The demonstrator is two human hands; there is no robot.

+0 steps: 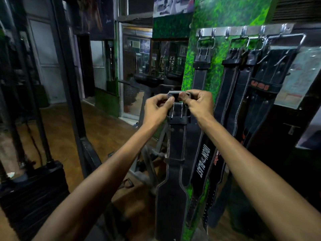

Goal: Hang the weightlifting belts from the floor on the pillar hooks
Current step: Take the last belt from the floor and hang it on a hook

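- Black leather makes up the belt (174, 146) that both hands hold up in front of the green pillar (199, 63).
- At its top sits a shiny metal buckle (178, 95).
- The left hand (157, 108) pinches the left side of the buckle with curled fingers.
- The right hand (198, 103) pinches the right side of the buckle the same way.
- Both hands are close together, with only the buckle between them.
- The held belt hangs straight down from the hands, thin at the top and wide at the bottom.
- It has pale stitching along its edges and two small holes below the buckle.
- High on the pillar is a silver hook rail (243, 30) with a row of hooks.
- The buckle in the hands is well below that rail and is not on a hook.
- One hung belt (199, 73) dangles from the left end of the rail by its own buckle.
- More hung belts (243, 87) dangle side by side from hooks further right, and one has red letters on it.
- A belt with white letters (202, 164) shows just behind the held belt.
- A paper sheet (298, 75) is stuck up to the right of the belts.
- On the left is a dark weight machine (29, 185) on a brown wooden floor (104, 129).
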